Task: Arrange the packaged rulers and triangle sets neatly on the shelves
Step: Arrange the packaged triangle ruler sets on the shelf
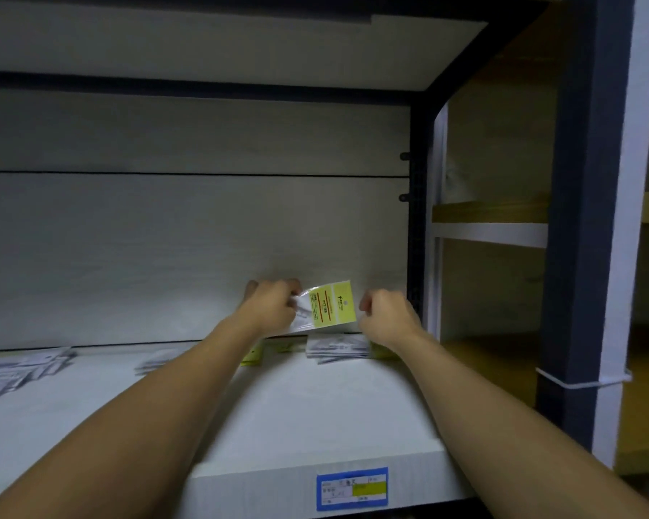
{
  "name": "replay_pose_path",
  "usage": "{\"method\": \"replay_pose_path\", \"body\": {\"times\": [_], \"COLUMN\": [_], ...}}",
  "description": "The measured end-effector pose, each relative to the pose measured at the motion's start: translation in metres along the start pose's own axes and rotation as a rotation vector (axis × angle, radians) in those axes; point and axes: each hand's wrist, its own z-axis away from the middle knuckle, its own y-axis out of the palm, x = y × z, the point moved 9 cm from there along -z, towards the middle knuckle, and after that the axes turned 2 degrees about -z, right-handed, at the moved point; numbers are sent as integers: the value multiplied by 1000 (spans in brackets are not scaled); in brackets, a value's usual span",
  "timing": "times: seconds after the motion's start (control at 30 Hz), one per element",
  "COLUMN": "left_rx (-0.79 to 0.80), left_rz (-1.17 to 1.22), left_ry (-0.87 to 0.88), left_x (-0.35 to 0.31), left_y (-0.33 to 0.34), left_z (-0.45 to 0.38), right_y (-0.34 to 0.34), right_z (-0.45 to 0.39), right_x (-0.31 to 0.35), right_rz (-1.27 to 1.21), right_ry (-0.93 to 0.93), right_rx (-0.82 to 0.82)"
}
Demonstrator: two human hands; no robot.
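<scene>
Holding a yellow-topped packet (pixel 328 307) up against the back wall of the white shelf (pixel 315 413), the left hand (pixel 272 305) pinches its left edge. The right hand (pixel 384 316) sits just beside the packet's right edge, fingers curled; whether it touches is unclear. Other packets (pixel 338 346) lie stacked below.

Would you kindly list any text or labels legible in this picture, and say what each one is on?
No text is legible here.
Yellow header card of the clear packet gripped by the left hand: print with red bars, too blurred to read.
Blue-bordered price tag on the white shelf edge: dark characters, too small and blurred.
</scene>
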Motion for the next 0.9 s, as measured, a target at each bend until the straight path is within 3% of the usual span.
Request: {"method": "replay_pose_path", "body": {"times": [0.2,0.3,0.73,0.9], "left_rx": [-48,-19,-125,-121], "left_rz": [-59,-66,11,40], "left_ry": [23,11,-59,-73], "left_x": [10,18,39,41], "left_y": [10,17,5,4], "left_z": [4,7,16,19], "right_y": [41,59,32,25], "right_z": [0,-1,-1,2], "right_x": [23,16,13,10], "right_rz": [144,207,156,47], "right_ry": [-232,-210,-245,-213], "right_rx": [233,326,58,43]}}
